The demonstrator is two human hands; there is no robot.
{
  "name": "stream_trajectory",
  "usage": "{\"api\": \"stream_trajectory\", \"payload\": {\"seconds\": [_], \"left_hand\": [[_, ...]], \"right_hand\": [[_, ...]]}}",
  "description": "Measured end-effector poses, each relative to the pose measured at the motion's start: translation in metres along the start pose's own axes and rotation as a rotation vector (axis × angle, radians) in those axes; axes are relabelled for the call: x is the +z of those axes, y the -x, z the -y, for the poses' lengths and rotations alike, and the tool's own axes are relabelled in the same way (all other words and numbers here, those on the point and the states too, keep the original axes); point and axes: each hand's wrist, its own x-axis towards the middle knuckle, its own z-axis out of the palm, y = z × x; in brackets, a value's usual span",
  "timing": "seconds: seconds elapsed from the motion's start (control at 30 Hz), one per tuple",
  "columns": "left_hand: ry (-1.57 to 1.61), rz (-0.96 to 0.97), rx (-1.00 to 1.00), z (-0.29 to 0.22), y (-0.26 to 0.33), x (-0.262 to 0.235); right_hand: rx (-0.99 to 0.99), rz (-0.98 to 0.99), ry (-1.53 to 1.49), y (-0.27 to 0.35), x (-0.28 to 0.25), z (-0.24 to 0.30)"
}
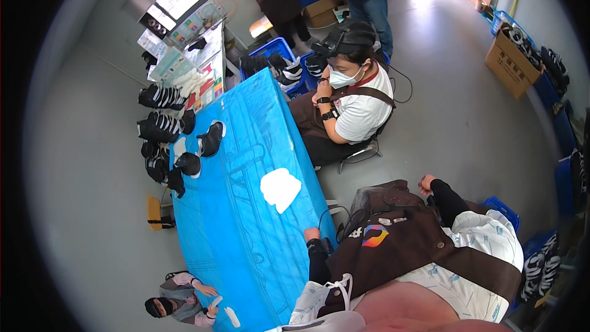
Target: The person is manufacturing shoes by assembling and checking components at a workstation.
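My left hand (312, 233) is at the near edge of the table covered with a blue plastic sheet (246, 233); its fingers are too hidden to read. Held out over my lap, on the far side of my brown apron (393, 240), my right hand (425, 184) has its fingers curled in, and nothing shows in it. Closest to my left hand on the sheet lies a bright white, irregular shape (281, 189); I cannot make out what it is. Black shoes (211, 139) stand farther along the table, against its far side.
A masked person (359, 101) sits at the table's corner, hands together. Another person (184, 304) at the far side handles a white piece. Two people stand at the back. Blue crates of shoes (276, 64) and a cardboard box (513, 61) stand on the floor.
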Motion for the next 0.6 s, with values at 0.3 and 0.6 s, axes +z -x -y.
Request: {"api": "stream_trajectory", "payload": {"seconds": [0.3,0.6], "left_hand": [[-0.020,0.084,-0.077,0.016,-0.014,-0.001],[-0.400,0.437,0.281,0.017,-0.033,-0.010]], "right_hand": [[0.074,0.002,-0.059,0.027,0.076,-0.032],[0.118,-0.041,-0.171,0.029,0.114,-0.127]]}}
